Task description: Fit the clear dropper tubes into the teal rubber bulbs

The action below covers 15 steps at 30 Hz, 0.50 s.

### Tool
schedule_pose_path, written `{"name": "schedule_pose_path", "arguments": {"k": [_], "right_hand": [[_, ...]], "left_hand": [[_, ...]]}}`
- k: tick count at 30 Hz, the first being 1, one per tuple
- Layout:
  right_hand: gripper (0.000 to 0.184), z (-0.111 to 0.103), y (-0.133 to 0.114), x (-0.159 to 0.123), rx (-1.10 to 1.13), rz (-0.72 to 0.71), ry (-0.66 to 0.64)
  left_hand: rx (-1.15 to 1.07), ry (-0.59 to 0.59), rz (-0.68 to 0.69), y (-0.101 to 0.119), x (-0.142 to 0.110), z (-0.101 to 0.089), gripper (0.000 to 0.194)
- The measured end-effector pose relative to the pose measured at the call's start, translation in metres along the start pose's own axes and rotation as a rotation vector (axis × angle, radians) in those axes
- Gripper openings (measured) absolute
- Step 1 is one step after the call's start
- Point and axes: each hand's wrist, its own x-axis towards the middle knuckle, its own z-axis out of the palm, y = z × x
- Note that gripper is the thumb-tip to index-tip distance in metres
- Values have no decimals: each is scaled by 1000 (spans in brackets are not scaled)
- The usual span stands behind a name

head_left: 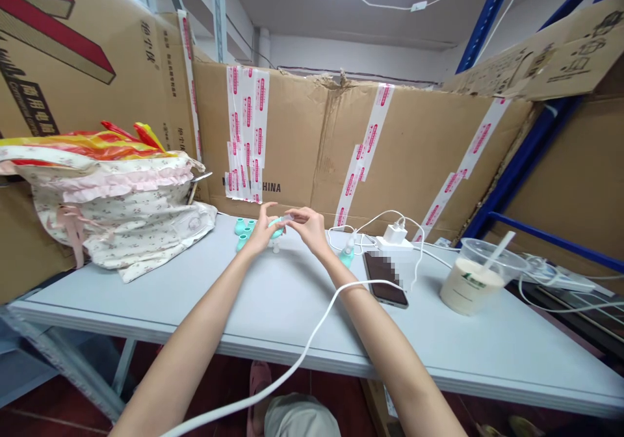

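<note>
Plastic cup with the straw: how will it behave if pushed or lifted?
The cup is probably bottom-heavy and may slosh: pale drink fills its lower part. Its clear wall looks thin, so likely flexes if squeezed. A high push might tip it, as it narrows toward the base.

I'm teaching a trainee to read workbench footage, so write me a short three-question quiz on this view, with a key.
1. True or false: the cup has a straw in it.
2. Which lies nearer the cup? A) the floral bag B) the phone
3. Fill in the colour: the left hand and right hand hold a small ____ piece between them.

Key: 1 true; 2 B; 3 turquoise.
</note>
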Motion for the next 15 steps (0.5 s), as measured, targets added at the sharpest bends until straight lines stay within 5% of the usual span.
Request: {"name": "schedule_pose_path", "arguments": {"k": [3, 7, 11, 15], "right_hand": [[20, 5, -6, -5, -51, -18, 92], [19, 4, -8, -8, -71, -32, 155], [23, 10, 2, -8, -50, -38, -18], [19, 35, 9, -13, -210, -54, -281]], "left_hand": [[41, 140, 39, 2, 1, -2, 49], [115, 495, 99, 7, 1, -24, 40], [253, 740, 210, 8, 1, -43, 31], [345, 833, 196, -1, 3, -52, 23]]}}
